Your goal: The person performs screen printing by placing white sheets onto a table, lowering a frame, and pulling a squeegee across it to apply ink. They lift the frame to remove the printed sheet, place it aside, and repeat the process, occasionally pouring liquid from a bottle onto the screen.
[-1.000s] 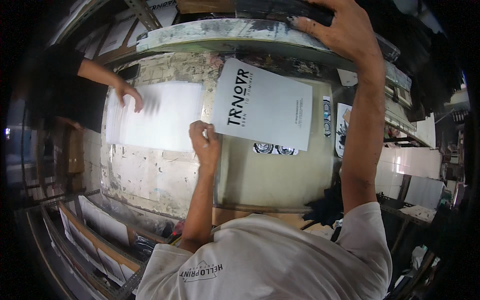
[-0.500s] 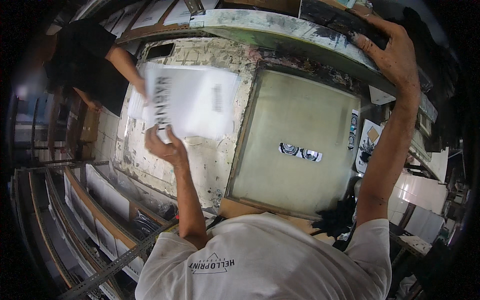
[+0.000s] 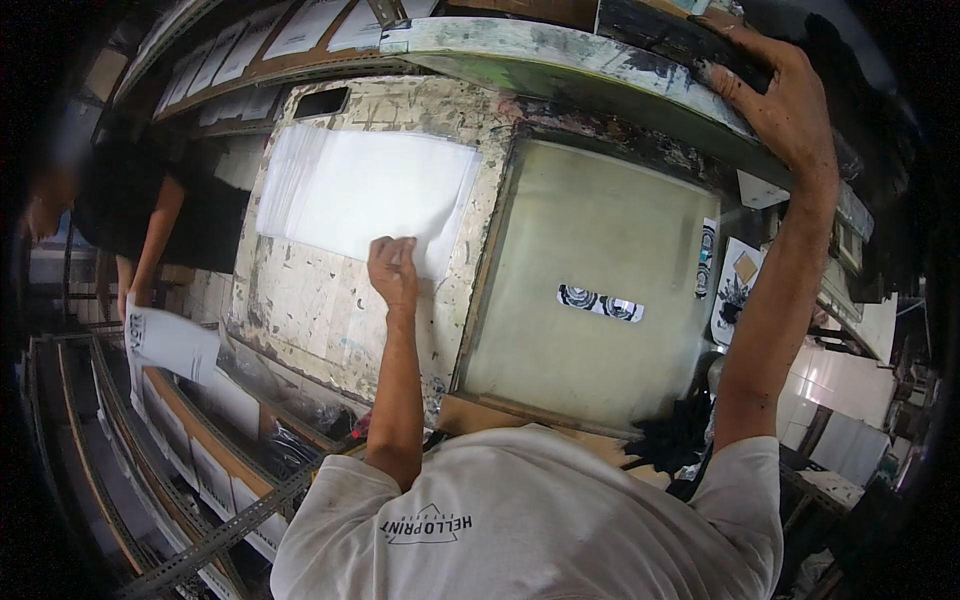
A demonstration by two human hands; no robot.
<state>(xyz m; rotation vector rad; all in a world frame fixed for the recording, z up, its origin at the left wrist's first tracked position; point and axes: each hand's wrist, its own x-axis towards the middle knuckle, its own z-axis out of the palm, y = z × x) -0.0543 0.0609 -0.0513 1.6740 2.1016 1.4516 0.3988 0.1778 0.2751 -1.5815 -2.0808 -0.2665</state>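
Observation:
A stack of thin white sheets (image 3: 350,180), blank on top, lies on the paint-flaked board at left. My left hand (image 3: 393,268) is at the stack's near edge, its curled fingers pinching the top sheet, which creases beside them. Up at the right, my right hand (image 3: 785,105) grips the dark, ink-stained end of a raised screen frame (image 3: 540,45), thumb in front and fingers over the top. The underside of the frame is mostly out of sight. At the far left, another person's hand (image 3: 130,290) holds a printed white sheet (image 3: 172,345) over the rack.
A pale, flat panel (image 3: 590,230) with patterned stickers lies right of the board (image 3: 300,310). A slatted rack (image 3: 190,440) with white sheets stands at lower left. More printed sheets (image 3: 300,25) lie on a far shelf. A dark phone-like slab (image 3: 323,102) rests on the board.
The co-worker has taken the printed sheet off the stack leftward to the rack, exposing a blank sheet. My left hand has let go of it and shifted right to the stack's edge. My right hand stays.

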